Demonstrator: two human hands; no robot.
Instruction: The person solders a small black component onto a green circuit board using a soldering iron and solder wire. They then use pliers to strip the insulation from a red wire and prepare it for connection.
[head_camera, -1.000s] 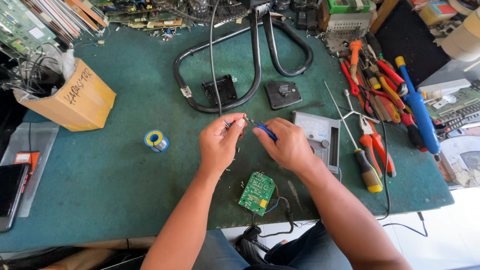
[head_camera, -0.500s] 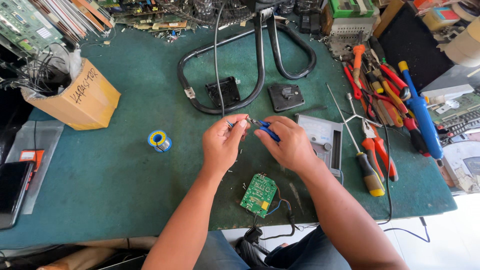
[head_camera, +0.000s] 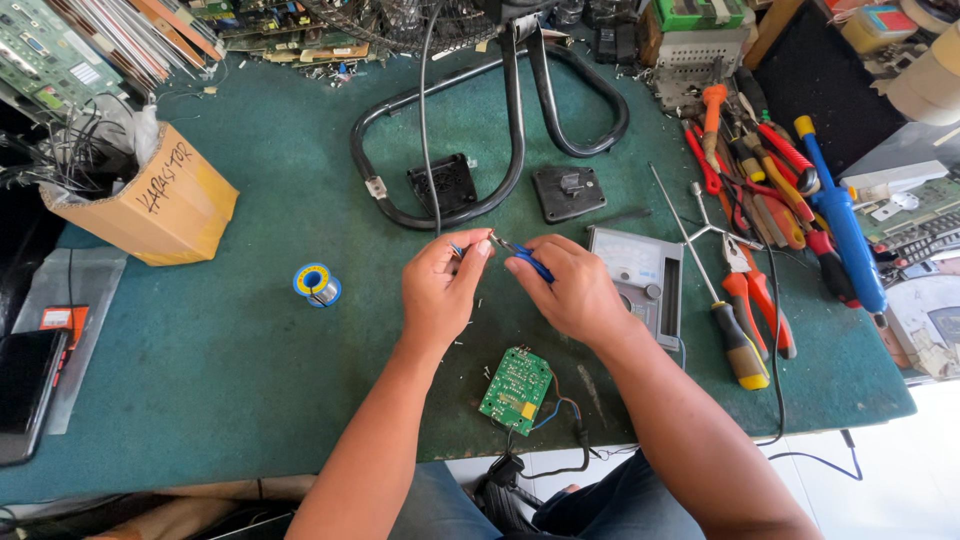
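1. Compared with the frames from a second and half a second before, both hands sat in the same place above the green board (head_camera: 516, 386). Only the camera view had drifted slightly.
2. No part on the mat (head_camera: 250, 400) had been moved: the solder spool (head_camera: 316, 284) lay left of the board, and the meter (head_camera: 640, 280) lay up and right of it.
3. Judged from this, the work at the fingertips was fine and stationary, with no reach in progress.
4. The left hand (head_camera: 440, 295) was raised just above the board, thumb and forefinger pinched on a small blue part (head_camera: 457, 251). What the part was could not be told.
5. The right hand (head_camera: 572, 290) was close beside the left hand, fingers curled around blue-handled pliers (head_camera: 527, 260), whose tip pointed left at the pinched part.
6. Both forearms ran in past the board, one on each side, with wrists lifted off the mat.
7. The board rested flat near the mat's front edge, leads trailing off it, untouched by either hand.
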